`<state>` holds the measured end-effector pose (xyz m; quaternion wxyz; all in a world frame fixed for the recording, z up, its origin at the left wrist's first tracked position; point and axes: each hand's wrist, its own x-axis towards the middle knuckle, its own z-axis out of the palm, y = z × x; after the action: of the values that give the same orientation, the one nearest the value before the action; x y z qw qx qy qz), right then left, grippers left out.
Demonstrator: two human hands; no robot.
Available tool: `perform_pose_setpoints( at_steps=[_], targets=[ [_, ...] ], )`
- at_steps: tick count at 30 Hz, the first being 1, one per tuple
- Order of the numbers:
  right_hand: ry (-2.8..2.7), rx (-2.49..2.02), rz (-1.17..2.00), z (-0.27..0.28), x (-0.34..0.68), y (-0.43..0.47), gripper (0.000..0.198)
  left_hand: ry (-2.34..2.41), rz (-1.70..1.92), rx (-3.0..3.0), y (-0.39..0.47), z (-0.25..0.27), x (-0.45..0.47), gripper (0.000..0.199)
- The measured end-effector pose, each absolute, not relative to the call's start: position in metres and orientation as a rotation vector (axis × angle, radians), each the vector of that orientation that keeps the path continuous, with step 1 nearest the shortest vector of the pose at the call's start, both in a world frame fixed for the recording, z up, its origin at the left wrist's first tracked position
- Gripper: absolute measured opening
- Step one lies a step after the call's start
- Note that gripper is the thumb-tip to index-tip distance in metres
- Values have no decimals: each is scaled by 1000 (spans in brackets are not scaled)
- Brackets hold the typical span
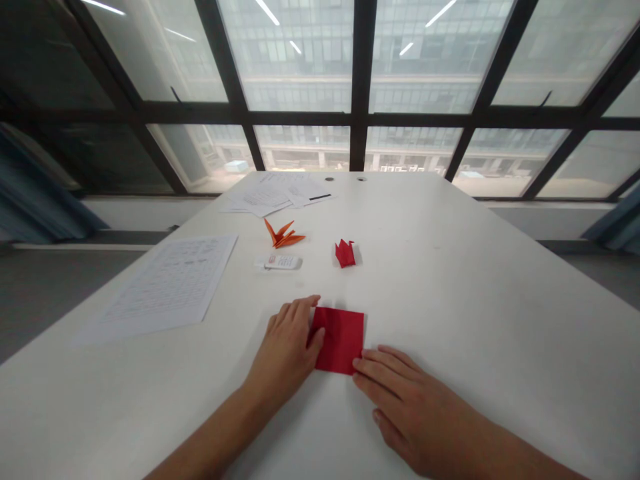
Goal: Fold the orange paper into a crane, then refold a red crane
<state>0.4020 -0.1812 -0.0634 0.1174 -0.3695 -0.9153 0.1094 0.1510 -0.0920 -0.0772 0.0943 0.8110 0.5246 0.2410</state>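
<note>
A red paper square (342, 341) lies flat on the white table in front of me. My left hand (293, 340) holds its left edge, the thumb on top of the paper and the index finger reaching to the far left corner. With fingers stretched out, my right hand (400, 393) touches the near right corner, fingertips on the paper. Beyond the square stands a small red origami crane (345, 253). An orange origami crane (284, 235) is farther back to the left.
A small white packet with printed text (281, 262) sits just before the orange crane. To the left lies a printed sheet (175, 280). More loose papers (270, 193) are spread at the far end of the white table (475, 287), below large windows.
</note>
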Motion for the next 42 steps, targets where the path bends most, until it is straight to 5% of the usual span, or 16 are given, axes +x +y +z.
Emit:
perform_pose_setpoints(
  at_steps=[16, 21, 25, 30, 35, 42],
  targets=[
    [-2582, -1178, 511, -56, 400, -180, 51, 1228, 840, 1851, -97, -55, 152, 30],
    [-2303, -1454, 708, -66, 403, -185, 74, 606, 878, 1205, -108, -51, 153, 42],
    [-2081, -1433, 658, -70, 414, -183, 99, 625, 702, 1540, -128, -43, 159, 44],
    [-1972, -1363, 585, -55, 429, -164, 47, 620, 318, 2416, -138, -36, 169, 49],
    [-1913, -1593, 672, -48, 434, -147, 29, 830, 445, 2500, -132, -43, 166, 40],
    [-2259, -1387, 609, -53, 450, -139, 51, 954, 328, 2603, -123, -49, 162, 42]
  ],
)
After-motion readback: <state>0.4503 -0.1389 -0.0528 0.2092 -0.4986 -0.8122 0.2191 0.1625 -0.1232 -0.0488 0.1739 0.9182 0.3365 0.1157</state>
